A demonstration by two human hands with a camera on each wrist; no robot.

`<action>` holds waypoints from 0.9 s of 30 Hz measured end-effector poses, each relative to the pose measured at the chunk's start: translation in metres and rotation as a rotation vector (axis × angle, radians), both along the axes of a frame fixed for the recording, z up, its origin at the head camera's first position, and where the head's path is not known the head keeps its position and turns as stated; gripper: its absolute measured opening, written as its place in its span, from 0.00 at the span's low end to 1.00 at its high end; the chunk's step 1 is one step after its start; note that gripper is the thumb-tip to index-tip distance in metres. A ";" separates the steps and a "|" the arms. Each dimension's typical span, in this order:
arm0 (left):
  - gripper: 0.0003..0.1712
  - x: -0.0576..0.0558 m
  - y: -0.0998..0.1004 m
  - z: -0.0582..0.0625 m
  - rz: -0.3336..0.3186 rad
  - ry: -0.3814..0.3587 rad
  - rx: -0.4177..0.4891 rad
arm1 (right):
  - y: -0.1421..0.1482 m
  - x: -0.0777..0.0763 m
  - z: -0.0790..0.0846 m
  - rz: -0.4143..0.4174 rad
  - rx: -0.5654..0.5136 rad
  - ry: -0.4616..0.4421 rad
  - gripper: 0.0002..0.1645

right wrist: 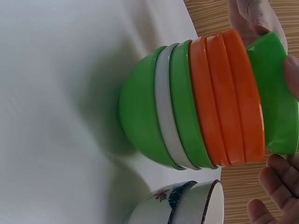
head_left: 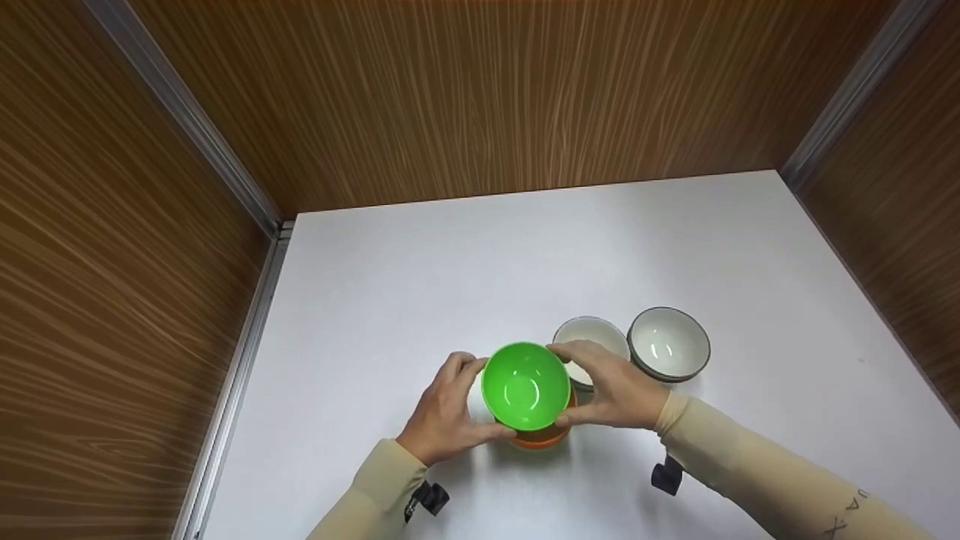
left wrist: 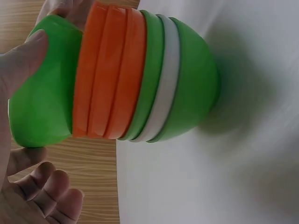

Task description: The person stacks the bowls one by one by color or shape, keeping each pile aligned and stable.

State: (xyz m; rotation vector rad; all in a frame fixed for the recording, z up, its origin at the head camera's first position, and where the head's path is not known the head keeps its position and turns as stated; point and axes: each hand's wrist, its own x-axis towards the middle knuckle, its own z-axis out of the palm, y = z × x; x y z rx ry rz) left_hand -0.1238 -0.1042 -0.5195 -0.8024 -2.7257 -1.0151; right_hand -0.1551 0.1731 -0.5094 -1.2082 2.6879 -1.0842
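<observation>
Both hands grip a green bowl (head_left: 525,386), one from each side, thumbs near me and fingers farther back. My left hand (head_left: 446,412) holds its left wall, and my right hand (head_left: 616,388) its right wall. Directly beneath stands a nested stack of bowls, with an orange bowl (head_left: 541,441) at its top peeking out on the near side. In the left wrist view the stack shows several layers: orange bowls (left wrist: 110,74), then green, a white bowl (left wrist: 161,79), and a green bowl (left wrist: 198,79) at the bottom. The held bowl's base sits at the top orange rim, slightly tilted.
Beyond my right hand are a dark-rimmed white bowl (head_left: 596,330), partly hidden by that hand, and a second stack of white bowls (head_left: 669,341) to its right. The white table (head_left: 390,285) is enclosed by wood-grain panels (head_left: 480,97) at the back and sides.
</observation>
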 end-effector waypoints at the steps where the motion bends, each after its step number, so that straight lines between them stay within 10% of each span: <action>1: 0.56 0.000 0.000 -0.001 -0.002 0.006 -0.005 | 0.000 0.000 -0.001 -0.003 0.007 0.008 0.55; 27: 0.65 0.010 0.003 -0.014 -0.018 -0.108 -0.112 | 0.002 0.003 -0.012 0.005 0.060 0.094 0.56</action>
